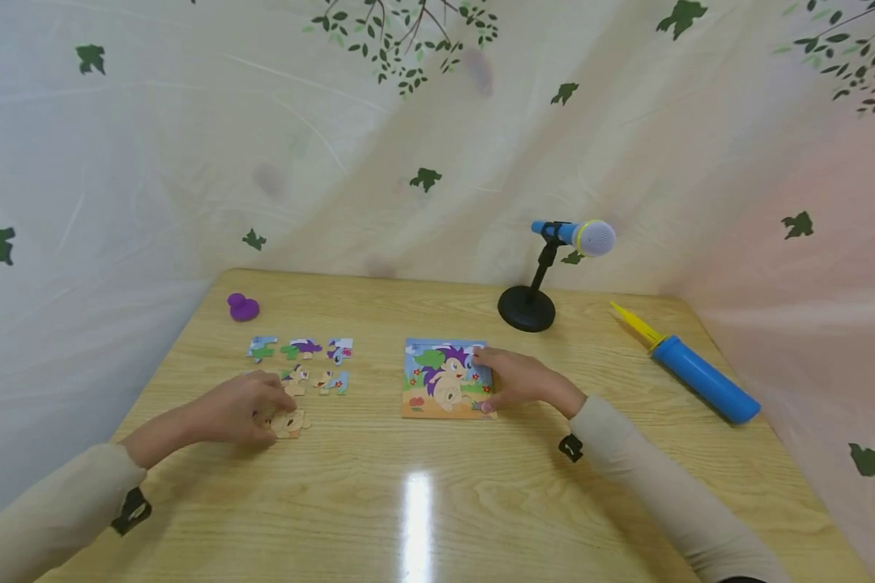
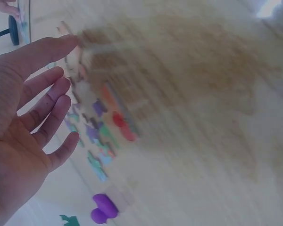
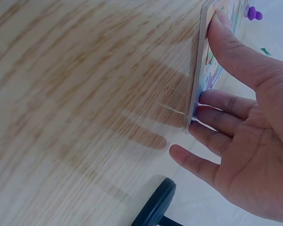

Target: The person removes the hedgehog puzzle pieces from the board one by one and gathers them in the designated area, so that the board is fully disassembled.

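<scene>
Over the jigsaw puzzle pieces (image 1: pixel 333 381) on the table's left side, my left hand (image 1: pixel 244 409) hovers with thumb and index finger apart beside a tan piece (image 1: pixel 289 424). In the left wrist view its fingers (image 2: pixel 54 101) are loosely bent; whether the thumb touches a piece is unclear. Several more pieces lie in rough rows, some hidden behind the hand. My right hand (image 1: pixel 521 379) rests at the right side of a flat square picture board (image 1: pixel 437 389) showing a purple-spined hedgehog. Its thumb (image 3: pixel 231 49) touches the near corner and its fairly straight fingers touch the edge.
A blue toy microphone (image 1: pixel 565 233) on a black round-based stand (image 1: pixel 527 309) stands behind the right hand. A blue hand pump (image 1: pixel 703 379) with a yellow nozzle lies at the right. A small purple object (image 1: pixel 244 308) sits at the back left. A leaf-patterned curtain (image 1: pixel 379 162) encloses the table.
</scene>
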Demonstrator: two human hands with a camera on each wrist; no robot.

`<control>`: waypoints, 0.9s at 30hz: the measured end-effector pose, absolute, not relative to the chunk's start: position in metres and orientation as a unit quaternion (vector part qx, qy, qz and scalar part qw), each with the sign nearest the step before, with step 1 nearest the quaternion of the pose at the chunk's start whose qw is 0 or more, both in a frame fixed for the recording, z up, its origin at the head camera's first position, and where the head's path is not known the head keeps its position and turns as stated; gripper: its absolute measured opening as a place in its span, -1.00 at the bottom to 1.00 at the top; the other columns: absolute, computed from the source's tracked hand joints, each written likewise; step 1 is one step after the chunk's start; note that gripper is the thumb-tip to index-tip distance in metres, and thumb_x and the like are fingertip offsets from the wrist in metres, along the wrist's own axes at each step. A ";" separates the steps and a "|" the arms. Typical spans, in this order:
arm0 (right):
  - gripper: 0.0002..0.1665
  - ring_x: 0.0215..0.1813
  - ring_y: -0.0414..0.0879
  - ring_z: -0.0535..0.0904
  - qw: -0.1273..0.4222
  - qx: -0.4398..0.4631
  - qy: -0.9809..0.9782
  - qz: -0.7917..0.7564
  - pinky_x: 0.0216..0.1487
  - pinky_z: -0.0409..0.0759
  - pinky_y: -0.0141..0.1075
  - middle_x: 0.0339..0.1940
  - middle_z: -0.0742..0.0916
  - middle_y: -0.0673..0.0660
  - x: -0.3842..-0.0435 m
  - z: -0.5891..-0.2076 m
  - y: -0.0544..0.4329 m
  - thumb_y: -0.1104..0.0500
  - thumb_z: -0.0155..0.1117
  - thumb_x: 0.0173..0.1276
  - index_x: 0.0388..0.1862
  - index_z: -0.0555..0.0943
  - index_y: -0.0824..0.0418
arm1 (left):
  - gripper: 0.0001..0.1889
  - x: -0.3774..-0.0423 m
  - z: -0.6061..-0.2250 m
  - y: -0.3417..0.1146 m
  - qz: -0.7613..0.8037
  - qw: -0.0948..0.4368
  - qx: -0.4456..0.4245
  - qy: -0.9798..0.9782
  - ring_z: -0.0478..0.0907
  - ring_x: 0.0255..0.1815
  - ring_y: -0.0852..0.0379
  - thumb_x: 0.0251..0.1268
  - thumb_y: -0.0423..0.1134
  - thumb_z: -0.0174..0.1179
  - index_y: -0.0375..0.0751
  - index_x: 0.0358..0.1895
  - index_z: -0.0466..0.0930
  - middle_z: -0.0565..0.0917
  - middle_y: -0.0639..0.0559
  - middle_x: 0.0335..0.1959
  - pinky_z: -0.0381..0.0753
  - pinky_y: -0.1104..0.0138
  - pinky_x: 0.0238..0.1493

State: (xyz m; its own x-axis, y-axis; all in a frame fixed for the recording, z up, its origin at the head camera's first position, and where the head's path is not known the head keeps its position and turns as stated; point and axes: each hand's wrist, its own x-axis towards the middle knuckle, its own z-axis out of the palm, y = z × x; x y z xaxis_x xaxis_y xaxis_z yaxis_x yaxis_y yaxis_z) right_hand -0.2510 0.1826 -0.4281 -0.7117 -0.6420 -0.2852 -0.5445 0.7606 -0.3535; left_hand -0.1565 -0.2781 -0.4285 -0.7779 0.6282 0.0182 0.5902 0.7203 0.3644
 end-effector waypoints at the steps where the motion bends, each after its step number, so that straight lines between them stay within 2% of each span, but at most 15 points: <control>1: 0.06 0.64 0.31 0.14 0.198 -0.324 0.917 -0.122 0.57 0.19 0.20 0.62 0.29 0.34 -0.251 -0.428 0.183 -0.11 0.51 0.26 0.56 0.27 0.36 | -0.60 -0.157 -0.427 -0.277 0.178 0.055 0.325 0.927 0.55 -0.18 0.14 -0.11 -0.26 0.50 -0.18 -0.07 0.79 0.69 0.07 -0.18 0.57 0.31 -0.21; 5: 0.06 0.64 0.31 0.14 0.197 -0.323 0.917 -0.122 0.57 0.19 0.20 0.62 0.29 0.33 -0.251 -0.429 0.183 -0.11 0.51 0.26 0.55 0.28 0.36 | -0.58 -0.163 -0.417 -0.269 0.171 0.061 0.310 0.933 0.61 -0.11 0.01 -0.06 -0.26 0.55 -0.22 -0.03 0.77 0.68 0.02 -0.13 0.67 0.18 -0.11; 12: 0.06 0.64 0.31 0.14 0.194 -0.323 0.918 -0.124 0.57 0.20 0.20 0.62 0.29 0.33 -0.250 -0.429 0.183 -0.10 0.51 0.25 0.55 0.28 0.36 | -0.60 -0.180 -0.399 -0.244 0.156 0.044 0.333 0.929 0.64 -0.02 -0.14 0.01 -0.30 0.54 -0.28 -0.02 0.75 0.71 -0.11 -0.05 0.69 0.00 0.01; 20: 0.05 0.64 0.31 0.14 0.192 -0.328 0.916 -0.127 0.58 0.19 0.18 0.62 0.28 0.35 -0.250 -0.430 0.183 -0.08 0.51 0.26 0.55 0.27 0.37 | -0.60 -0.202 -0.387 -0.199 0.161 0.037 0.363 0.917 0.63 -0.02 -0.11 0.09 -0.29 0.49 -0.29 0.04 0.73 0.69 -0.09 -0.09 0.69 0.06 0.01; 27: 0.04 0.63 0.31 0.14 0.188 -0.334 0.914 -0.129 0.58 0.18 0.17 0.61 0.29 0.35 -0.250 -0.430 0.184 -0.09 0.51 0.26 0.54 0.29 0.38 | -0.60 -0.215 -0.402 -0.143 0.181 0.054 0.406 0.894 0.63 0.00 -0.09 0.16 -0.22 0.45 -0.29 0.07 0.72 0.70 -0.14 -0.07 0.68 0.10 0.05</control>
State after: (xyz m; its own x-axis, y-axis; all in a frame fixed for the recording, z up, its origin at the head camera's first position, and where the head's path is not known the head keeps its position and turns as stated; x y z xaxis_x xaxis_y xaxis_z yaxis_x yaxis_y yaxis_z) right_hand -0.2499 0.1839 -0.4301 -0.7054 -0.6602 -0.2581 -0.5627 0.7430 -0.3625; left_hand -0.2148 -0.1434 -0.4021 -0.6645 0.7456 0.0495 0.7062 0.6049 0.3680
